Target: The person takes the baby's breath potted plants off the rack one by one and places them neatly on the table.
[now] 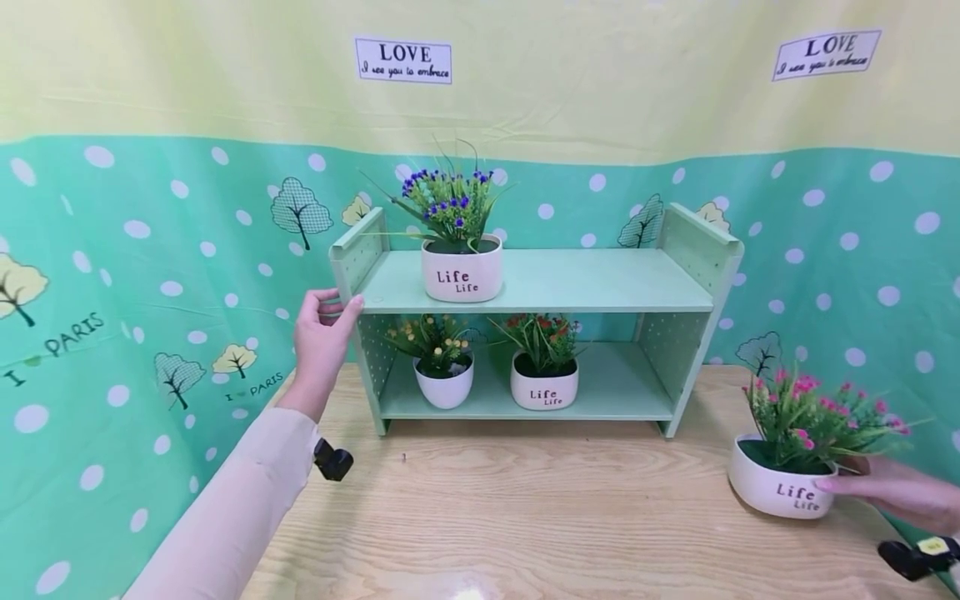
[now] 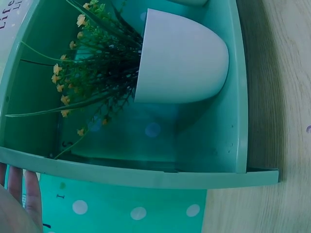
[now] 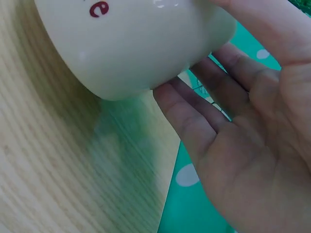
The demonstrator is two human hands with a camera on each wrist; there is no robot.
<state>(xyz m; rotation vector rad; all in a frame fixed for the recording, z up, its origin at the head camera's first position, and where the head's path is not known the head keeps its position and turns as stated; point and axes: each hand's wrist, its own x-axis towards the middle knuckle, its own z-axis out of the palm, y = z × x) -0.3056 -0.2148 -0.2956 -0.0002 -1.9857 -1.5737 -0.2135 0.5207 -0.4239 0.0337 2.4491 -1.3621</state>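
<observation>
On the right, my right hand (image 1: 896, 492) grips a white oval flowerpot (image 1: 780, 492) with pink flowers, thumb on its front and fingers around its far side. In the right wrist view the pot's rounded base (image 3: 116, 73) is close over the wood. My left hand (image 1: 322, 342) holds the left side panel of a light green two-tier shelf (image 1: 600, 279), its thumb at the front edge. A white "Life" pot with purple flowers (image 1: 462, 271) stands on the upper tier. Below it are a round white pot with yellow flowers (image 1: 445, 382) and an oval pot with red flowers (image 1: 544, 383).
The shelf stands toward the back of a light wooden table (image 1: 525, 508). A green and yellow curtain (image 1: 555, 200) with dots and trees hangs behind and at both sides. The upper tier's raised right side panel (image 1: 705, 250) lies between its surface and the held pot.
</observation>
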